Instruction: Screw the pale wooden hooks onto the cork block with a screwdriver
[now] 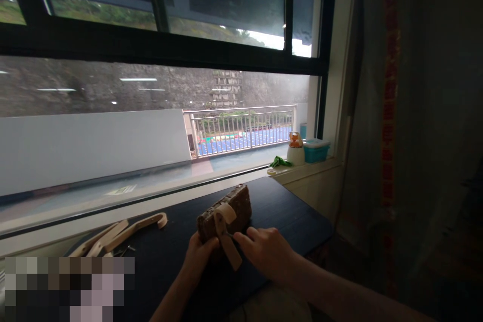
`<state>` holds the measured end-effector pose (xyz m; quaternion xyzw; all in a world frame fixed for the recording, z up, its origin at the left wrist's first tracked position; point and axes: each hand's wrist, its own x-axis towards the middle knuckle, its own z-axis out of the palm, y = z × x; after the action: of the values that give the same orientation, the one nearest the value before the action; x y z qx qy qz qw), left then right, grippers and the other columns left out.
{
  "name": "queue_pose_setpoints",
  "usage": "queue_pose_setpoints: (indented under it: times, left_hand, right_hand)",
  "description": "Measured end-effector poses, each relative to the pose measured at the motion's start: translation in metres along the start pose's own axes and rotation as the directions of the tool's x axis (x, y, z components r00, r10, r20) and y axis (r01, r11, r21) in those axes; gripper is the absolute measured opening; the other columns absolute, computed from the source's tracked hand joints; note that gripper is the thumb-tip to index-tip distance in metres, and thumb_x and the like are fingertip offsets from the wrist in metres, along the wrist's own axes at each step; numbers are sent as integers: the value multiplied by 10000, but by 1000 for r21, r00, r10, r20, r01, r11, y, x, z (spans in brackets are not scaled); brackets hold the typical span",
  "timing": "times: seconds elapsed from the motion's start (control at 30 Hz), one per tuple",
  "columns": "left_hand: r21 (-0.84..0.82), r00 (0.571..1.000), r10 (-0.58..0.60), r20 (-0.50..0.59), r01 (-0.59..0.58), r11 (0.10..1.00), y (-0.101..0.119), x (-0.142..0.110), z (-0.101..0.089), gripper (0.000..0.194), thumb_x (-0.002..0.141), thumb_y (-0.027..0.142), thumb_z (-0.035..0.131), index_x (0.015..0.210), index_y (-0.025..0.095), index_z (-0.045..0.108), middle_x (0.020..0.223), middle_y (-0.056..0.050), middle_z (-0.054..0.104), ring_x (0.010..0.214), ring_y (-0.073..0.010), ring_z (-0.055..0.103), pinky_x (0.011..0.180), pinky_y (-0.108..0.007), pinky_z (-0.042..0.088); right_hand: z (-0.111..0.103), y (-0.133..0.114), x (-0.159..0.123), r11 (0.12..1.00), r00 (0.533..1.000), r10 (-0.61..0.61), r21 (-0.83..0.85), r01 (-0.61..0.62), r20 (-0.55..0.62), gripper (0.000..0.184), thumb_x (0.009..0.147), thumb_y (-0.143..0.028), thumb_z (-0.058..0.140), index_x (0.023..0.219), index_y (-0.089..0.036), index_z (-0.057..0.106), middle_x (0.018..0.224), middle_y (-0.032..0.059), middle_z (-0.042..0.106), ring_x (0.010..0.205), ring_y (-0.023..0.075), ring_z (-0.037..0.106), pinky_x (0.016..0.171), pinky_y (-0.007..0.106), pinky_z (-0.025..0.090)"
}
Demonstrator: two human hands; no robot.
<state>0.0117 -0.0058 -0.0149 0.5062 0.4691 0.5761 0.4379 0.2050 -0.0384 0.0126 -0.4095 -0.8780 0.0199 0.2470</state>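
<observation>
A brown, rough block [231, 207] lies on a dark table [287, 216] below a window. A pale wooden piece with a hooked top [225, 231] leans against the block's near face. My left hand [202, 256] is curled round the block's near left corner. My right hand [266, 251] pinches a thin dark tool against the wooden piece, fingers closed; I cannot make out what the tool is.
More curved wooden pieces [124, 231] lie at the table's left, with small dark screws beside them. On the window sill at the right stand a small white and orange bottle [295, 150], a teal box [316, 151] and a green rag [279, 162]. A curtain [415, 110] hangs at the right.
</observation>
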Motion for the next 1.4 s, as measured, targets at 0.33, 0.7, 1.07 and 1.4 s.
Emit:
queue_pose_setpoints:
  times: [0.33, 0.7, 1.07, 1.4]
  left_hand:
    - [3, 999, -9, -41, 9, 1000, -6, 1, 1, 193, 517, 190, 636, 694, 113, 652, 580, 6, 644, 530, -162, 550, 515, -254, 436]
    - [-18, 999, -16, -47, 15, 1000, -10, 4, -1, 228, 510, 185, 634, 723, 110, 663, 604, 2, 662, 554, -173, 568, 544, -267, 453]
    - [1, 1000, -25, 11, 25, 1000, -3, 1, -1, 190, 500, 193, 633, 667, 107, 664, 572, -6, 645, 526, -171, 551, 516, -258, 429]
    - [-16, 1000, -18, -6, 18, 1000, -10, 3, -1, 190, 509, 175, 640, 685, 110, 668, 578, 5, 654, 527, -161, 559, 520, -251, 445]
  right_hand:
    - [11, 1, 9, 890, 955, 297, 363, -276, -1, 303, 881, -248, 412, 1038, -122, 638, 836, 45, 702, 706, 139, 641, 569, 204, 475]
    - [-25, 1, 0, 997, 998, -32, 65, 28, 52, 325, 852, -100, 453, 1099, -220, 625, 915, 90, 628, 811, 207, 593, 711, 316, 418]
    - [20, 2, -6, 919, 954, 282, 316, -236, -107, 373, 944, -273, 323, 1105, -105, 615, 918, 99, 696, 773, 163, 640, 632, 235, 479]
    - [-1, 4, -8, 972, 988, 152, 186, -144, -28, 447, 821, -201, 521, 1268, -213, 515, 937, 71, 685, 798, 194, 633, 707, 291, 444]
